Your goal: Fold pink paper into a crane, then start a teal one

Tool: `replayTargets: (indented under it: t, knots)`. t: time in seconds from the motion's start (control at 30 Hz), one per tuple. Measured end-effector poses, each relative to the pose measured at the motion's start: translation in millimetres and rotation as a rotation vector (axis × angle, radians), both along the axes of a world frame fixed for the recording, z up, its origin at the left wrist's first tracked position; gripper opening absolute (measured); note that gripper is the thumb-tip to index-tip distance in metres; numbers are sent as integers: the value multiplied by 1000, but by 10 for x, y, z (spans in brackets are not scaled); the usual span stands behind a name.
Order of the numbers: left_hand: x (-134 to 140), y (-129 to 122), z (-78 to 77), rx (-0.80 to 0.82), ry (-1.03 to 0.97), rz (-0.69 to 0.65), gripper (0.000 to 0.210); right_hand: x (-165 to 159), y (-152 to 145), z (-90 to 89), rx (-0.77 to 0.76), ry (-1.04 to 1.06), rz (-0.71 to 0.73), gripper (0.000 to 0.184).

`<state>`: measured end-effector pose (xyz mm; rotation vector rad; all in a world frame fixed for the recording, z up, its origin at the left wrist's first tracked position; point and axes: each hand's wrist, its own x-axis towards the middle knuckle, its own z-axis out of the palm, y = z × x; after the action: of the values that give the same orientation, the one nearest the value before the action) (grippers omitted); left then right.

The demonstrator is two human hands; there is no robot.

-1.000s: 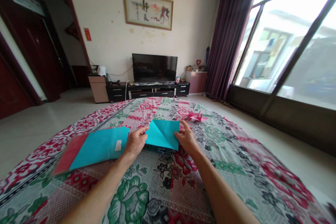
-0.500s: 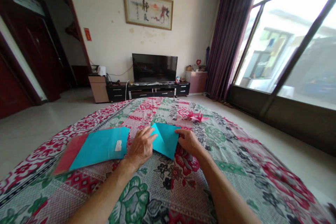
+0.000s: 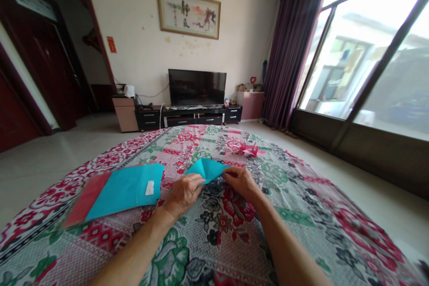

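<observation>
A sheet of blue paper [image 3: 208, 169], creased and folded so that it looks roughly triangular, is held between both hands above the cloth-covered table. My left hand [image 3: 186, 193] has its fingers closed on the paper's near left part. At the paper's right corner, my right hand [image 3: 239, 180] pinches the edge between thumb and fingers. To the left lies a clear packet of coloured paper [image 3: 125, 192], blue on top with red beside it and a small white label. Folded pink paper [image 3: 251, 149] sits beyond my right hand.
A patterned red, green and grey cloth [image 3: 214, 228] covers the round table. Past its far edge stand a low black cabinet [image 3: 182, 118] and a television [image 3: 197, 87]. On the right are a purple curtain [image 3: 290, 49] and a large window.
The blue paper has gone from a wider, more open sheet to a smaller triangular shape, its near point no longer showing. My left hand has moved slightly nearer and lower.
</observation>
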<state>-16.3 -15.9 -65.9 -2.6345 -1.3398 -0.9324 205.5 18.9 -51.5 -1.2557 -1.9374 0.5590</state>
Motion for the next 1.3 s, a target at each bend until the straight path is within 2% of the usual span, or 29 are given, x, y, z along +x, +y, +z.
replayTargets:
  t: [0.1, 0.2, 0.27, 0.4, 0.5, 0.6, 0.7, 0.83, 0.93, 1.03, 1.1, 1.2, 1.3]
  knots:
    - [-25, 6, 20, -18, 16, -44, 26, 42, 0, -9, 170, -21, 52, 21]
    - [-31, -29, 61, -15, 54, -91, 25, 53, -3, -27, 281, -51, 102, 48]
    - [-22, -55, 88, -6, 74, -111, 23, 47, -1, -43, 296, -110, 137, 51]
    - [-20, -78, 113, -1, 81, -114, 21, 50, 25, -84, 229, -180, 294, 29]
    - [-51, -65, 99, -15, 53, -108, 22, 73, 37, -96, 166, -117, 339, 23]
    - [-85, -40, 79, -20, 6, -77, 22, 96, 14, -64, 109, -69, 331, 19]
    - [-87, -26, 88, -67, -67, 48, 26, 113, -27, -4, 31, -51, 302, 15]
    - [-29, -30, 137, -203, -181, 243, 22, 114, -60, 55, -45, -89, 207, 34]
    - [12, -30, 163, -242, -319, 278, 35, 92, -66, 68, -49, -108, 153, 39]
    - [20, -19, 172, -264, -377, 250, 47, 71, -69, 69, -43, -92, 137, 33]
    - [15, -6, 165, -258, -346, 231, 44, 65, -70, 68, -59, -91, 135, 27]
    - [21, 13, 133, -202, -200, 221, 31, 62, -74, 70, -86, -120, 142, 22]
    - [56, 17, 89, -122, -71, 237, 27, 54, -84, 86, -74, -155, 139, 18]
